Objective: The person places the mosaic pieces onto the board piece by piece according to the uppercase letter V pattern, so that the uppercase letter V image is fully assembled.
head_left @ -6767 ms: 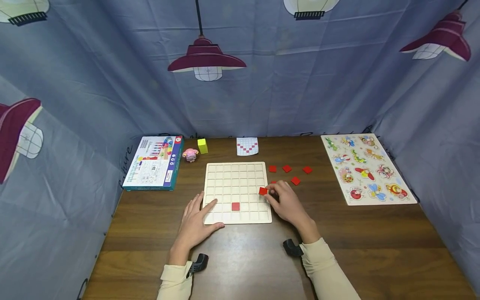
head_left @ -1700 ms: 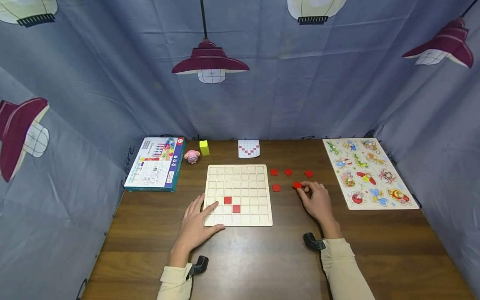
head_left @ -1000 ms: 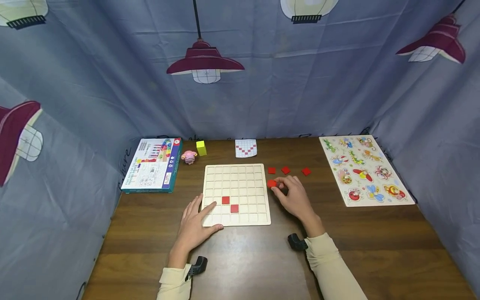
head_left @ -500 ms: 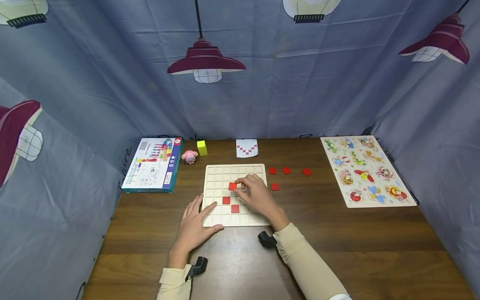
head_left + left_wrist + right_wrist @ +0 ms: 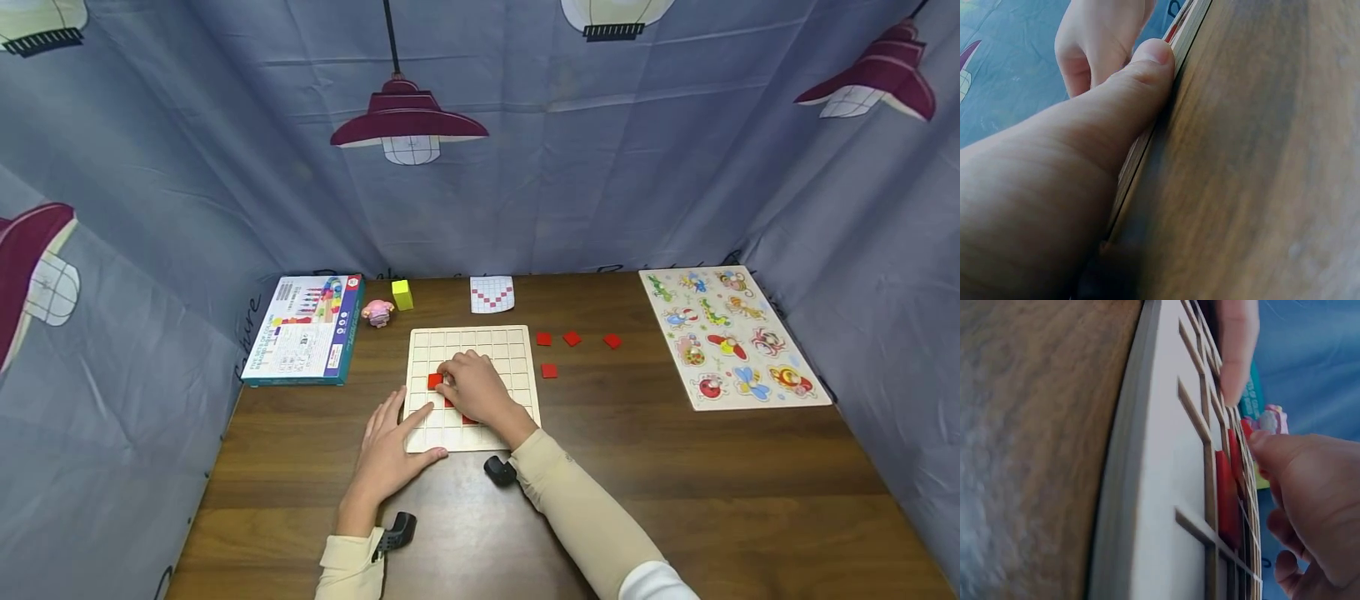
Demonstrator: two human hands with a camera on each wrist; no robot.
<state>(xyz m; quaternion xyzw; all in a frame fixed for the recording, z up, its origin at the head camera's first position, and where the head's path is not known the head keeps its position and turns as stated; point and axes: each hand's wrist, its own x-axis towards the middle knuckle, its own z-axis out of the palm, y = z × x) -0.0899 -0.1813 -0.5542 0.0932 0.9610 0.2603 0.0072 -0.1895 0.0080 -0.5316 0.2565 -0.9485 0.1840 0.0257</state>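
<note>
A pale wooden grid board point(image 5: 517, 354) lies mid-table. My right hand point(image 5: 444, 380) reaches over it and pinches a red square tile point(image 5: 434, 381) at a cell in the left half. Two more red tiles sit in cells just below, mostly hidden under that hand; one point(image 5: 1225, 494) shows in the right wrist view beside my fingers point(image 5: 1300, 478). My left hand point(image 5: 401, 425) rests flat on the board's front left corner, thumb point(image 5: 1144, 65) against the board's edge point(image 5: 1147, 134). Several loose red tiles point(image 5: 572, 338) lie right of the board.
A red-and-white pattern card point(image 5: 492, 294) lies behind the board. At the back left are a colourful box point(image 5: 303, 329), a pink toy point(image 5: 377, 312) and a yellow block point(image 5: 402, 294). An animal peg puzzle point(image 5: 731, 333) lies at the right. Blue curtains enclose the table.
My right hand picked a red tile from the loose ones at the right and carried it leftward over the board to a left-half cell. The left hand stayed put.
</note>
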